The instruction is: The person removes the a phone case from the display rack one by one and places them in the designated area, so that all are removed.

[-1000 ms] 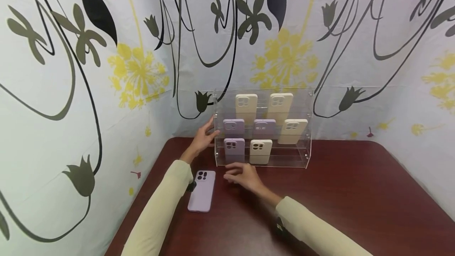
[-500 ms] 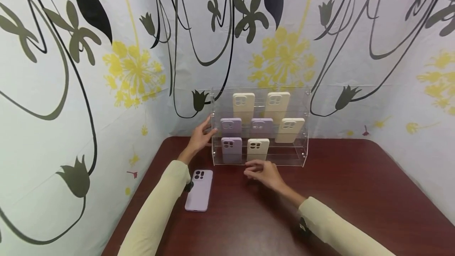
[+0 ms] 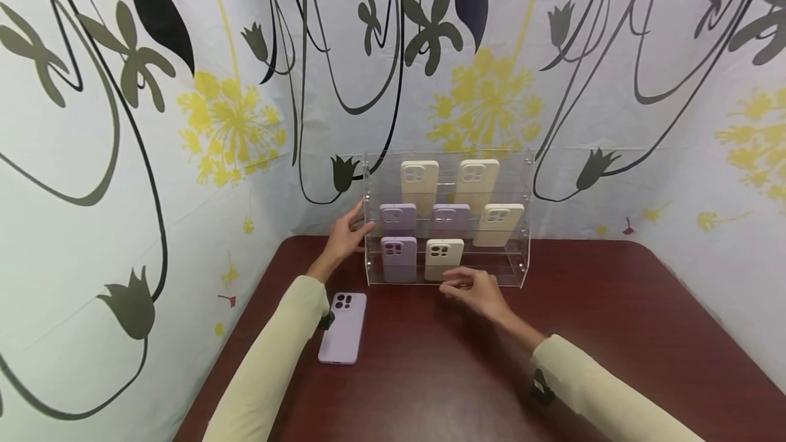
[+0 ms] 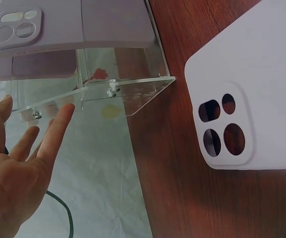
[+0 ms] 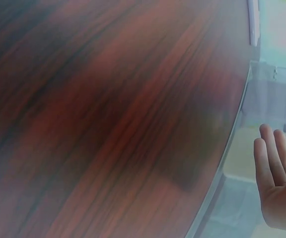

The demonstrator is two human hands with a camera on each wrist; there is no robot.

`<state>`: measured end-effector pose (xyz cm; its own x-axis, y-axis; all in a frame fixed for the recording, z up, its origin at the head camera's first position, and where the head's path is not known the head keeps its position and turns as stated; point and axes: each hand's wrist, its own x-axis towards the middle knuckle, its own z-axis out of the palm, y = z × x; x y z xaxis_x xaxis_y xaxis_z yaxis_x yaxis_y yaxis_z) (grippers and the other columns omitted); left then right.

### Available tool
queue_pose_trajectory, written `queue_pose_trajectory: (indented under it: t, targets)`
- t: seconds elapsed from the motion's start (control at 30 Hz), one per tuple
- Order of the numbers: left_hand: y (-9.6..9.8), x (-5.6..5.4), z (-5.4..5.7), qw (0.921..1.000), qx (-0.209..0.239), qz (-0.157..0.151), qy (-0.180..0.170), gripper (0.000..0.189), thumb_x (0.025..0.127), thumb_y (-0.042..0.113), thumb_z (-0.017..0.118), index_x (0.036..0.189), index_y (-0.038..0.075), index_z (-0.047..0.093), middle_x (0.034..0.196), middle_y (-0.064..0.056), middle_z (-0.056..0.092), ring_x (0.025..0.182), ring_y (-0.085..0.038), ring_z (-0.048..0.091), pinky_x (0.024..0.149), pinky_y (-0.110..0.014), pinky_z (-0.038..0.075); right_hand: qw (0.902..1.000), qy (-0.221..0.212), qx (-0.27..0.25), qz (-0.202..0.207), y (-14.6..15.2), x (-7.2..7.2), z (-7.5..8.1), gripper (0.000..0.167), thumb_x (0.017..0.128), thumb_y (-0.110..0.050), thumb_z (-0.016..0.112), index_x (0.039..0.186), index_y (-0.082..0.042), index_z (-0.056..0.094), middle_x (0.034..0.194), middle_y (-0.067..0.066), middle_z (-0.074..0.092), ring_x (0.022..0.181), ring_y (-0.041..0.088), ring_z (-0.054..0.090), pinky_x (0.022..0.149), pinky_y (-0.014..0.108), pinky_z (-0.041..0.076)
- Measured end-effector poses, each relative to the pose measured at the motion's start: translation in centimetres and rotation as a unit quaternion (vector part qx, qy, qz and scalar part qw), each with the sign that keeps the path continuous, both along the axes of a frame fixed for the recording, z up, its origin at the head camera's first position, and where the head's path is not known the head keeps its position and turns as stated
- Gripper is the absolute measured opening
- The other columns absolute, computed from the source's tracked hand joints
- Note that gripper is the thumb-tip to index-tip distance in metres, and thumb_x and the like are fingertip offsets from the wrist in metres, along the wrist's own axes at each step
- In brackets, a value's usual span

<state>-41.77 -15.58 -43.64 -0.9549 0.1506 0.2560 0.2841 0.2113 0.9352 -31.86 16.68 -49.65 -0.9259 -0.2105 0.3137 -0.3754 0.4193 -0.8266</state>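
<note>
A clear acrylic tiered stand (image 3: 496,263) holds cream and lilac phone cases on three tiers. My left hand (image 3: 344,236) is at the stand's left side, fingers extended along the clear side panel; whether they touch it is unclear. In front of the bottom tier hovers my right hand (image 3: 480,293), fingers loosely bent and holding nothing, just right of and below a cream case (image 3: 443,259). To that case's left stands a lilac case (image 3: 399,261). Another lilac phone case (image 4: 262,94) lies flat on the table by my left wrist, its camera cutouts toward the stand.
The dark red wooden table (image 3: 589,305) has rounded far corners. A floral-printed cloth (image 3: 552,101) hangs close behind the stand and along the left and right sides. Two cream cases stand on the top tier, among them one (image 3: 477,179) at the right.
My right hand has moved to the right along the stand's front, from near the lower lilac case to just past the cream one. My left hand stays at the stand's left side.
</note>
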Motion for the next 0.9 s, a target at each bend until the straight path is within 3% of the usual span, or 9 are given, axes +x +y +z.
queue_pose_trajectory:
  t: [0.13,0.37,0.53,0.67,0.77,0.9]
  targets:
    - [0.0,0.1,0.1,1.0000,0.001,-0.001,-0.003,0.071,0.103,0.015,0.068,0.164,0.032,0.034,0.154,-0.024,0.049,0.122,-0.045,0.064,0.076,-0.057,0.065,0.9999,0.007,0.009,-0.010,1.5,-0.1,0.0,0.035,0.089,-0.013,0.085,0.117,0.004,0.074,0.096,0.011,0.080,0.082,0.018,0.078,0.070,0.022,0.064]
    - [0.0,0.4,0.3,1.0000,0.005,-0.001,-0.006,0.071,0.103,0.012,0.067,0.163,0.032,0.035,0.154,-0.027,0.048,0.121,-0.047,0.064,0.073,-0.050,0.066,0.9953,0.055,0.055,-0.059,3.6,-0.3,0.5,0.029,0.089,-0.017,0.085,0.114,-0.003,0.077,0.098,0.007,0.080,0.086,0.020,0.078,0.071,0.021,0.063]
    - [0.1,0.4,0.3,0.9999,0.002,0.003,-0.010,0.071,0.104,0.014,0.067,0.163,0.033,0.035,0.154,-0.024,0.048,0.122,-0.045,0.064,0.074,-0.050,0.066,0.9933,0.080,0.037,-0.075,4.1,-0.8,1.4,0.033,0.090,-0.014,0.084,0.118,0.001,0.075,0.102,0.013,0.079,0.090,0.029,0.078,0.071,0.020,0.063]
    - [0.0,0.4,0.1,0.9999,0.001,0.007,-0.008,0.071,0.103,0.014,0.068,0.163,0.033,0.035,0.154,-0.025,0.048,0.123,-0.046,0.063,0.076,-0.054,0.065,0.9940,0.075,0.017,-0.077,3.9,-1.5,2.2,0.037,0.090,-0.014,0.084,0.123,-0.001,0.073,0.108,0.016,0.078,0.096,0.032,0.077,0.074,0.016,0.062]
    - [0.0,0.6,0.4,0.9999,0.004,0.002,-0.009,0.071,0.104,0.012,0.067,0.164,0.029,0.034,0.154,-0.028,0.047,0.124,-0.049,0.061,0.078,-0.059,0.063,0.9943,0.071,0.008,-0.079,3.4,-1.9,2.7,0.039,0.090,-0.012,0.084,0.126,-0.002,0.072,0.113,0.017,0.077,0.100,0.034,0.076,0.078,0.023,0.064]
    - [0.2,0.6,0.5,0.9999,0.003,0.004,-0.009,0.070,0.104,0.013,0.067,0.164,0.028,0.034,0.154,-0.027,0.048,0.123,-0.047,0.063,0.074,-0.052,0.066,0.9933,0.082,0.004,-0.081,2.8,-2.2,3.1,0.041,0.089,-0.008,0.084,0.127,0.000,0.071,0.115,0.020,0.075,0.100,0.037,0.075,0.081,0.036,0.065]
